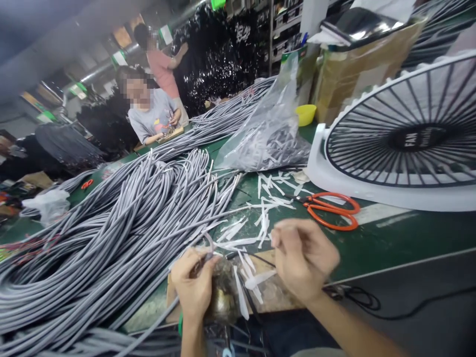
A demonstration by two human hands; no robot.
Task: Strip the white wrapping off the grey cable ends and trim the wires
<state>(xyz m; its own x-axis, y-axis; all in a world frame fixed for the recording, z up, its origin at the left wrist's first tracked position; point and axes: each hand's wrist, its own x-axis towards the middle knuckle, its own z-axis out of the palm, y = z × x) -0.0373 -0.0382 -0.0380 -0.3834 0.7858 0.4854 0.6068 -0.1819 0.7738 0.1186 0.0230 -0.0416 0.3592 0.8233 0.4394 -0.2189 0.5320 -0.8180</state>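
Observation:
My left hand (pixel 194 280) pinches the end of a grey cable (pixel 171 308) between thumb and fingers, above a small board at the table's front edge. To its right, my right hand (pixel 305 255) is raised with its fingers curled closed; whatever they may hold is too small or hidden to tell. Between the hands, white strips (pixel 241 292) lie scattered over the board (pixel 280 297). A brassy metal piece (pixel 224 297) sits just beside my left hand. Orange-handled scissors (pixel 330 210) rest beyond my right hand, with more white strips (pixel 264 218) near their blades.
A large bundle of grey cables (pixel 111 238) covers the left of the green table (pixel 375 248). A plastic bag (pixel 264 144) of white pieces, a yellow cup (pixel 306 115), a cardboard box (pixel 357 79) and a white fan (pixel 409 134) stand behind. Two people (pixel 152 116) are across the table.

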